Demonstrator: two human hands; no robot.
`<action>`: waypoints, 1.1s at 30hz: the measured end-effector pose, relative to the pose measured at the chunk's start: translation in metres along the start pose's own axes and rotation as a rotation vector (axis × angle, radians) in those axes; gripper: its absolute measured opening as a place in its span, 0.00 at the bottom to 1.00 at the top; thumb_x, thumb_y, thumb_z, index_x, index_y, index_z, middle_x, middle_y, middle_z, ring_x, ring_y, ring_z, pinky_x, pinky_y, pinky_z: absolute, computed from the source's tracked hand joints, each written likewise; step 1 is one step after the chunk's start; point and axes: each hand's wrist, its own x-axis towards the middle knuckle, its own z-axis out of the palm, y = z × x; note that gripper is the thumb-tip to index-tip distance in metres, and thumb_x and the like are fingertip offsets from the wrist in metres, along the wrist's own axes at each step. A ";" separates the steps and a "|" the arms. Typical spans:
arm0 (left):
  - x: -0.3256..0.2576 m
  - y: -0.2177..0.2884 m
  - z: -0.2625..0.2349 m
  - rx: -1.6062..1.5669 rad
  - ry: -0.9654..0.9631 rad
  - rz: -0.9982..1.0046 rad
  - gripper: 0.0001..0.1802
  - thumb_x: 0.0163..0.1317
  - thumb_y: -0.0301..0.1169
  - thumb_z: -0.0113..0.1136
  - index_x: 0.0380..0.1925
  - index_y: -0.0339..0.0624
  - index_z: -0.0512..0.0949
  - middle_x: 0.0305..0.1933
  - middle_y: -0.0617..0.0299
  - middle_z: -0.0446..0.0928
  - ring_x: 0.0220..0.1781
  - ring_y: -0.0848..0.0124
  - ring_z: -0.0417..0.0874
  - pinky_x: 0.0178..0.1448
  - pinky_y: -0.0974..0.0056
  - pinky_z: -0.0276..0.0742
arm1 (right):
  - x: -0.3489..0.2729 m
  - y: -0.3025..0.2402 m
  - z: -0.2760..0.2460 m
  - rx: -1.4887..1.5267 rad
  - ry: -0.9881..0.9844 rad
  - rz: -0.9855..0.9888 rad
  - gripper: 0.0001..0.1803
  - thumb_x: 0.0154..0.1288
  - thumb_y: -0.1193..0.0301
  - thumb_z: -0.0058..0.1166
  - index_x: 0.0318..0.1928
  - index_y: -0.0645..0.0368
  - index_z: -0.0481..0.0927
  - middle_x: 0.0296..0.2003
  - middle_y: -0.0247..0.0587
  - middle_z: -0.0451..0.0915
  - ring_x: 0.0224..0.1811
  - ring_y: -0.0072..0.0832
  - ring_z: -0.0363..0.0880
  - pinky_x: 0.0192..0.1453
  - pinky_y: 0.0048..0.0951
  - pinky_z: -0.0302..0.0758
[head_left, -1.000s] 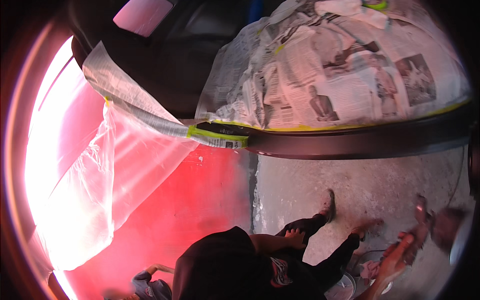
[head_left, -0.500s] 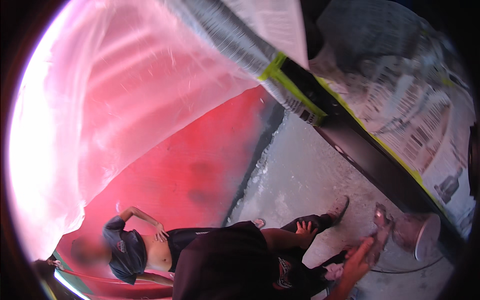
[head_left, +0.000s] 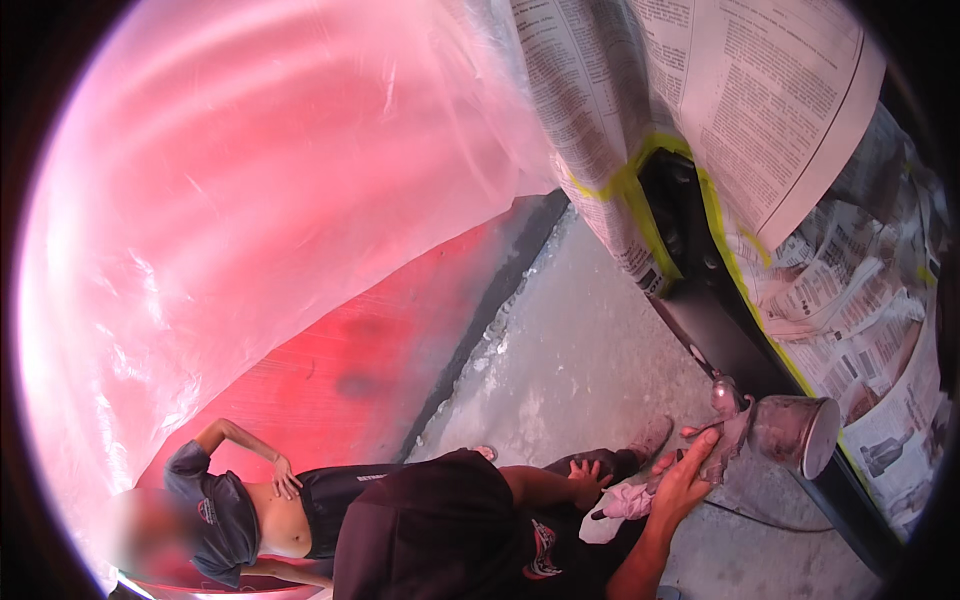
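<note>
My right hand [head_left: 682, 482] is wrapped round the handle of a spray gun [head_left: 733, 438] with a round, paint-stained cup [head_left: 790, 432]. The gun is close to a black car body panel [head_left: 725, 325] edged with yellow-green masking tape [head_left: 735, 265]. My left hand [head_left: 588, 484] rests on my bent knee, its fingers spread and nothing in it. Beside the right wrist shows a crumpled pinkish cloth [head_left: 628, 500]; what it rests on is hard to tell.
Printed paper [head_left: 770, 100] masks the areas around the panel. Translucent plastic sheeting [head_left: 330, 180] hangs at the left before a red wall [head_left: 370, 350]. Another person [head_left: 240, 510] stands at the lower left, a hand on the hip. A thin hose [head_left: 770, 520] crosses the grey floor [head_left: 590, 350].
The view has shifted, showing more of the masking paper at the top. My right hand and the spray gun now appear higher and further left. My left hand stays on the knee.
</note>
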 end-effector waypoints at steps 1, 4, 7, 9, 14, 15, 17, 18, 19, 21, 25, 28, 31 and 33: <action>0.001 -0.002 0.005 0.023 0.025 -0.008 0.53 0.55 0.47 0.62 0.78 0.62 0.45 0.79 0.37 0.42 0.77 0.33 0.49 0.68 0.23 0.48 | 0.000 -0.007 0.003 0.032 -0.032 0.019 0.26 0.77 0.48 0.41 0.42 0.61 0.75 0.26 0.34 0.73 0.18 0.19 0.67 0.19 0.23 0.65; -0.001 -0.009 0.009 0.110 0.075 -0.030 0.49 0.57 0.50 0.60 0.77 0.61 0.48 0.78 0.39 0.46 0.75 0.35 0.55 0.66 0.25 0.53 | 0.002 -0.021 0.006 0.106 -0.116 0.009 0.26 0.77 0.47 0.41 0.46 0.61 0.71 0.33 0.37 0.74 0.18 0.21 0.68 0.20 0.25 0.66; -0.001 -0.010 0.023 0.052 0.062 -0.008 0.49 0.57 0.50 0.60 0.77 0.61 0.48 0.78 0.38 0.46 0.75 0.35 0.55 0.66 0.25 0.53 | -0.006 -0.032 0.022 0.152 -0.242 -0.105 0.26 0.77 0.47 0.40 0.49 0.61 0.69 0.37 0.38 0.74 0.19 0.22 0.68 0.19 0.26 0.65; -0.003 -0.014 0.024 0.029 0.052 0.000 0.49 0.57 0.50 0.60 0.77 0.61 0.48 0.78 0.38 0.46 0.75 0.35 0.55 0.66 0.25 0.53 | -0.010 -0.048 0.025 0.152 -0.323 -0.163 0.26 0.77 0.47 0.40 0.49 0.61 0.69 0.37 0.38 0.74 0.19 0.22 0.68 0.19 0.26 0.65; -0.002 -0.020 0.021 -0.003 0.028 0.008 0.50 0.57 0.51 0.59 0.77 0.61 0.48 0.78 0.38 0.46 0.75 0.35 0.55 0.67 0.26 0.54 | -0.014 -0.073 0.040 0.261 -0.380 -0.364 0.29 0.78 0.48 0.38 0.52 0.67 0.67 0.40 0.45 0.77 0.14 0.22 0.66 0.18 0.24 0.64; -0.002 -0.021 0.020 -0.008 0.027 0.005 0.50 0.57 0.51 0.59 0.77 0.61 0.48 0.78 0.38 0.46 0.75 0.35 0.55 0.67 0.26 0.54 | -0.013 -0.076 0.043 0.283 -0.398 -0.409 0.29 0.78 0.48 0.38 0.52 0.68 0.66 0.41 0.46 0.77 0.13 0.22 0.66 0.18 0.23 0.64; -0.004 -0.025 0.019 -0.013 0.025 0.003 0.50 0.57 0.52 0.59 0.77 0.60 0.48 0.78 0.38 0.46 0.75 0.35 0.54 0.67 0.26 0.54 | -0.009 -0.079 0.049 0.299 -0.397 -0.461 0.29 0.78 0.49 0.37 0.53 0.68 0.66 0.41 0.47 0.77 0.13 0.23 0.66 0.18 0.23 0.63; -0.004 -0.025 0.018 -0.017 0.023 0.002 0.50 0.57 0.52 0.59 0.77 0.60 0.48 0.78 0.38 0.46 0.75 0.35 0.54 0.67 0.26 0.54 | -0.007 -0.078 0.053 0.292 -0.379 -0.467 0.29 0.78 0.49 0.38 0.53 0.68 0.66 0.41 0.47 0.76 0.14 0.23 0.67 0.18 0.23 0.64; -0.004 -0.026 0.019 -0.020 0.022 0.004 0.50 0.57 0.52 0.59 0.77 0.60 0.48 0.78 0.38 0.46 0.75 0.35 0.54 0.67 0.26 0.54 | -0.005 -0.076 0.056 0.286 -0.361 -0.473 0.29 0.78 0.49 0.38 0.53 0.68 0.66 0.41 0.47 0.76 0.14 0.23 0.67 0.18 0.23 0.64; -0.005 -0.028 0.020 -0.025 0.018 0.009 0.50 0.57 0.52 0.59 0.77 0.60 0.47 0.78 0.38 0.46 0.75 0.35 0.54 0.67 0.27 0.54 | -0.001 -0.066 0.062 0.254 -0.287 -0.441 0.29 0.78 0.49 0.39 0.53 0.67 0.66 0.40 0.46 0.76 0.15 0.23 0.67 0.18 0.23 0.64; -0.006 -0.029 0.019 -0.036 0.012 0.019 0.50 0.57 0.53 0.59 0.77 0.60 0.47 0.78 0.38 0.46 0.75 0.35 0.54 0.67 0.27 0.55 | 0.006 -0.038 0.061 0.180 -0.156 -0.278 0.28 0.77 0.48 0.41 0.53 0.64 0.67 0.39 0.44 0.75 0.17 0.24 0.67 0.18 0.24 0.65; -0.008 -0.030 0.009 -0.007 0.006 0.019 0.50 0.57 0.54 0.59 0.77 0.60 0.47 0.78 0.38 0.46 0.75 0.35 0.54 0.67 0.27 0.55 | 0.011 -0.012 0.045 0.190 -0.017 -0.109 0.26 0.77 0.49 0.42 0.52 0.62 0.69 0.39 0.42 0.75 0.17 0.24 0.67 0.18 0.24 0.65; -0.005 -0.025 0.016 -0.041 0.006 0.006 0.50 0.57 0.54 0.59 0.77 0.60 0.47 0.78 0.38 0.46 0.75 0.35 0.54 0.67 0.28 0.55 | 0.004 0.009 0.042 0.151 0.063 -0.058 0.25 0.78 0.50 0.41 0.52 0.62 0.69 0.38 0.40 0.75 0.18 0.22 0.67 0.19 0.24 0.66; -0.002 -0.024 0.012 -0.027 0.001 0.002 0.50 0.57 0.54 0.59 0.77 0.60 0.47 0.78 0.38 0.46 0.75 0.35 0.54 0.67 0.28 0.55 | 0.006 0.018 0.038 0.149 0.098 -0.097 0.25 0.78 0.50 0.41 0.52 0.62 0.70 0.38 0.40 0.75 0.18 0.21 0.67 0.20 0.24 0.67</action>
